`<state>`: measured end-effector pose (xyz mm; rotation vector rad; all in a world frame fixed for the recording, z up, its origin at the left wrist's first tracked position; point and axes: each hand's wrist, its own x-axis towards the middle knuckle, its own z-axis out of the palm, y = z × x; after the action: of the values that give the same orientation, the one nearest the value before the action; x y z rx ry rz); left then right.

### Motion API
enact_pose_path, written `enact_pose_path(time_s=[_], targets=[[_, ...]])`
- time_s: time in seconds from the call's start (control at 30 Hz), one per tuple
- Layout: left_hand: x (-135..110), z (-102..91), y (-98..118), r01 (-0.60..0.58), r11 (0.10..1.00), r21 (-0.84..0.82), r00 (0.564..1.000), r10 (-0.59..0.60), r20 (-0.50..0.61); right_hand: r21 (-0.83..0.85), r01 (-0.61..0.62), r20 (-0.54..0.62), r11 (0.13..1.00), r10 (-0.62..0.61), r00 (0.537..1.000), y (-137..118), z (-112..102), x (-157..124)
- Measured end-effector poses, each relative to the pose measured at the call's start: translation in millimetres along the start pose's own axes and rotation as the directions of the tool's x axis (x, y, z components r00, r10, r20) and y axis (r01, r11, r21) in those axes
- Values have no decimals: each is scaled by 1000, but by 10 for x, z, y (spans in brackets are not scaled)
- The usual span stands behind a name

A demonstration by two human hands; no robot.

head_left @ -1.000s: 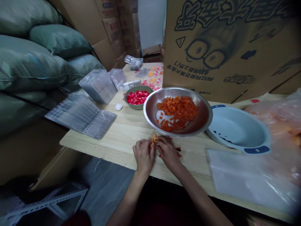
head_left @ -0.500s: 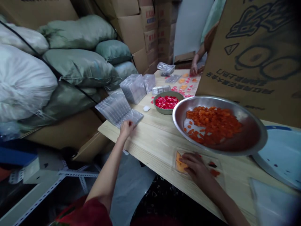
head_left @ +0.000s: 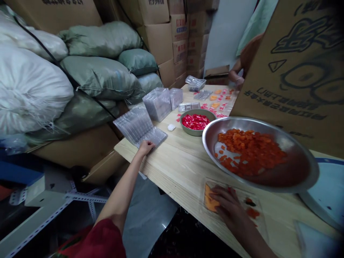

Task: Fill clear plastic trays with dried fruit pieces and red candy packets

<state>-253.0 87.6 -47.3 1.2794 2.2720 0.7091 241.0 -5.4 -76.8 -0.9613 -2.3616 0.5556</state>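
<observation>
My left hand (head_left: 146, 146) reaches out to the left and rests with curled fingers on the near edge of a fanned stack of clear plastic trays (head_left: 139, 127) at the table's corner. My right hand (head_left: 226, 205) lies flat, fingers spread, on a clear tray (head_left: 252, 209) in front of me that holds an orange piece (head_left: 209, 201) and a few red-orange bits. Just beyond it stands a big steel bowl (head_left: 295, 172) of orange candied pieces (head_left: 248, 148).
A green bowl of red wrapped sweets (head_left: 195, 122) and more stacks of clear trays (head_left: 158, 103) sit farther back on the wooden table (head_left: 180, 165). A large cardboard box (head_left: 295, 71) stands at right, a blue-and-white basin (head_left: 326, 197) beside it. Sacks (head_left: 99, 77) pile at left. Another person's hand (head_left: 238, 79) works at the far end.
My left hand left the tray in front of me and reached left to the stack of clear trays, where it now rests. My right hand stays flat on the filled tray.
</observation>
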Motion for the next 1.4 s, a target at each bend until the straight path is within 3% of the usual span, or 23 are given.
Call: enact_pose_path(time_s=[0.33,0.5,0.73,0.9,1.2,1.3,1.4], targets=[[-95,111,37,-72,967,244,993,92,-75,10,27,-55,1000,-26,998,-61,49,-6],[-104,80,13,-100,969,224,989,121,-80,46,-5,-49,999,7,999,-52,68,-14],[-14,-74,22,-99,985,140,995,100,-3,64,-43,-26,997,45,999,-90,55,-1],[-12,-84,71,-97,974,207,995,94,26,70,-26,-63,997,30,998,-99,75,10],[-306,86,232,-128,916,380,983,168,-74,72,-21,-78,997,27,997,-134,53,27],[-407,-7,317,-135,913,384,971,198,-130,77,-58,-101,995,66,993,-190,6,24],[-550,-242,459,-153,918,367,951,238,-198,140,-102,-170,985,125,977,-299,-95,38]])
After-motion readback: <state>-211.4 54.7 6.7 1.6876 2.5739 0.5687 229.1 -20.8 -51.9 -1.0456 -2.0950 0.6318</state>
